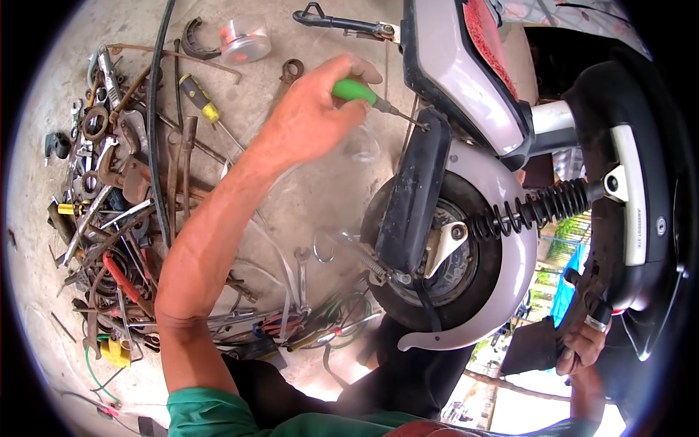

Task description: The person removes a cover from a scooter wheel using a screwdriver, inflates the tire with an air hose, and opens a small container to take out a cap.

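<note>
My left hand [309, 116] is closed around the green handle of a screwdriver [354, 91]. Its thin shaft points right, and the tip meets a screw at the upper end of a long black cover [415, 197]. This cover lies over the wheel [477, 273] of a scooter, beside a pale mudguard [518, 273]. At the lower right, my right hand [582, 348] has its fingers wrapped round a black bracket [581, 309] under the scooter's tail. Part of that grip is hidden.
Many tools lie piled on the concrete floor at left, among them a red-handled tool [124, 280]. A yellow-and-black screwdriver [200, 97], a clear plastic tub [245, 40] and a spanner [302, 277] lie closer. A coil-spring shock absorber [542, 210] spans the mudguard and the scooter's tail.
</note>
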Available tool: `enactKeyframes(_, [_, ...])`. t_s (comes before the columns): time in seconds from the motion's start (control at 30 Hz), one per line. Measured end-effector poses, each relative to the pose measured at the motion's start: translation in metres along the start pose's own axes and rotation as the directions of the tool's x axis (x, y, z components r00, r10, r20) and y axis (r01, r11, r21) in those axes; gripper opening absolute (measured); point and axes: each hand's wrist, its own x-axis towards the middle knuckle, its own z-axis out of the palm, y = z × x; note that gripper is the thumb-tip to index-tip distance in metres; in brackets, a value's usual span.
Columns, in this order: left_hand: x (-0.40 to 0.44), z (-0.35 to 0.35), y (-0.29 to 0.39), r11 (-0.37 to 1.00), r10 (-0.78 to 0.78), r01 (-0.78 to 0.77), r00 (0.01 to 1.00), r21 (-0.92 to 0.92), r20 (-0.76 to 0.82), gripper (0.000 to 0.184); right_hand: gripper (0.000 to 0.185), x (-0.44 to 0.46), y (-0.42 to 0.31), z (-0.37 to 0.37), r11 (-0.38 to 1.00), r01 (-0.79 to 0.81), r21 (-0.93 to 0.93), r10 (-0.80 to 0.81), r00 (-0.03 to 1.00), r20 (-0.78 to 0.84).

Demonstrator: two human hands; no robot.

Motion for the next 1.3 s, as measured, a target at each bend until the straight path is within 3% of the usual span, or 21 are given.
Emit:
enactKeyframes(0.03, [0.000, 0.001, 0.001, 1.000, 0.011, -0.011, 1.000, -0.001, -0.020, 0.028, 0.017, 0.000, -0.001, 0.000, 1.000, 0.001, -0.002, -0.001, 1.000, 0.001])
enactKeyframes(0.13, [0.011, -0.015, 0.028, 0.873, -0.441, 0.403, 0.893, 0.277, 0.090, 0.031, 0.017, -0.001, -0.002, -0.001, 1.000, -0.003, -0.001, 0.003, 1.000, 0.001])
enactKeyframes(0.23, [0.010, -0.014, 0.006, 0.923, -0.330, 0.289, 0.934, 0.254, 0.137, 0.038, 0.017, 0.001, -0.002, 0.001, 1.000, -0.005, 0.003, 0.005, 1.000, 0.002])
enactKeyframes(0.33, [0.000, -0.010, 0.012, 0.989, -0.007, -0.004, 0.997, 0.149, 0.077, 0.040, 0.017, 0.002, -0.002, -0.001, 1.000, -0.008, 0.000, 0.008, 1.000, 0.002])
enactKeyframes(0.43, [-0.002, -0.004, 0.004, 0.988, -0.100, 0.106, 0.993, -0.110, 0.059, 0.040, 0.017, 0.001, -0.002, -0.001, 1.000, -0.006, 0.001, 0.006, 1.000, 0.006])
enactKeyframes(0.53, [0.002, -0.005, 0.025, 0.914, -0.405, 0.405, 0.914, -0.006, 0.035, 0.040, 0.017, -0.003, -0.002, -0.006, 1.000, -0.006, -0.004, 0.006, 1.000, 0.007])
enactKeyframes(0.63, [0.012, -0.017, 0.022, 0.875, -0.478, 0.451, 0.862, 0.176, 0.170, 0.046, 0.016, -0.006, -0.001, -0.007, 1.000, -0.008, 0.001, 0.008, 1.000, 0.008])
enactKeyframes(0.73, [0.003, -0.014, 0.017, 0.974, -0.205, 0.188, 0.969, 0.123, 0.139, 0.046, 0.016, -0.007, -0.002, -0.007, 1.000, -0.005, 0.002, 0.005, 1.000, 0.010])
enactKeyframes(0.83, [-0.001, -0.005, 0.005, 0.998, -0.029, 0.031, 0.999, -0.063, 0.039, 0.043, 0.016, -0.004, -0.002, -0.004, 1.000, -0.001, 0.004, 0.001, 1.000, 0.011])
enactKeyframes(0.93, [0.000, -0.003, 0.017, 0.962, -0.263, 0.265, 0.964, -0.069, 0.036, 0.042, 0.016, -0.004, 0.000, -0.003, 1.000, -0.003, 0.008, 0.003, 1.000, 0.009])
enactKeyframes(1.03, [0.015, -0.016, 0.032, 0.830, -0.550, 0.526, 0.828, 0.187, 0.110, 0.047, 0.016, -0.003, 0.002, -0.002, 1.000, 0.000, 0.011, 0.000, 1.000, 0.014])
enactKeyframes(1.13, [0.007, -0.007, 0.013, 0.944, -0.329, 0.329, 0.940, 0.025, 0.094, 0.050, 0.016, -0.003, 0.002, -0.002, 1.000, 0.001, 0.017, -0.001, 1.000, 0.016])
enactKeyframes(1.23, [0.001, -0.004, 0.009, 0.989, 0.118, -0.120, 0.993, 0.090, 0.026, 0.043, 0.016, -0.004, 0.003, -0.003, 1.000, 0.004, 0.011, -0.004, 1.000, 0.016])
enactKeyframes(1.3, [-0.002, 0.002, 0.005, 0.995, 0.097, -0.097, 0.995, 0.022, -0.011, 0.041, 0.016, -0.005, 0.003, -0.001, 1.000, 0.010, 0.015, -0.011, 1.000, 0.019])
